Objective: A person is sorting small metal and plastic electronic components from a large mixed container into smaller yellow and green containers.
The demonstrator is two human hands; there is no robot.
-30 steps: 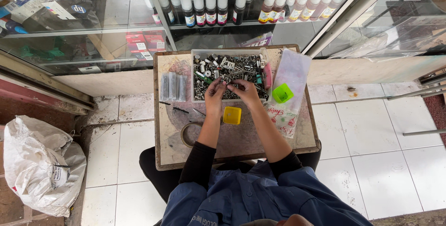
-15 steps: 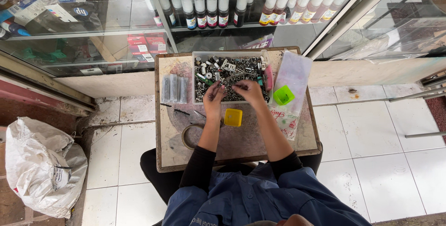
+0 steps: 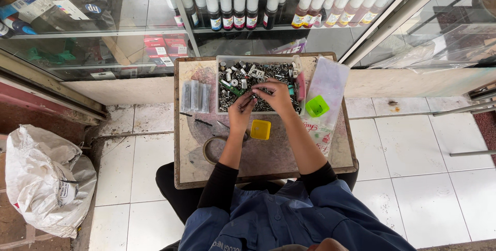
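Now, step in hand: you are picking through small metal parts; your hands meet over the clear rectangular plastic tray [image 3: 223, 83] at the far edge of the square wooden worktop [image 3: 268, 160].
Left hand [image 3: 241, 111]: fingers curled close at the tray's near rim, seemingly pinching a small part; too small to tell for sure.
Right hand [image 3: 276, 95]: fingers bent down into the heap of small metal and dark parts [image 3: 243, 78], tips together; what they hold is hidden.
Next move, as I judge: it calls for a fine pinch on one piece without dragging its neighbours.
Tray: filled with the mixed parts.
Small yellow square dish [image 3: 260, 129]: just beside your left hand; looks empty.
Small green square dish [image 3: 316, 106]: on a clear plastic sheet [image 3: 328, 78], right of the tray; contents unclear.
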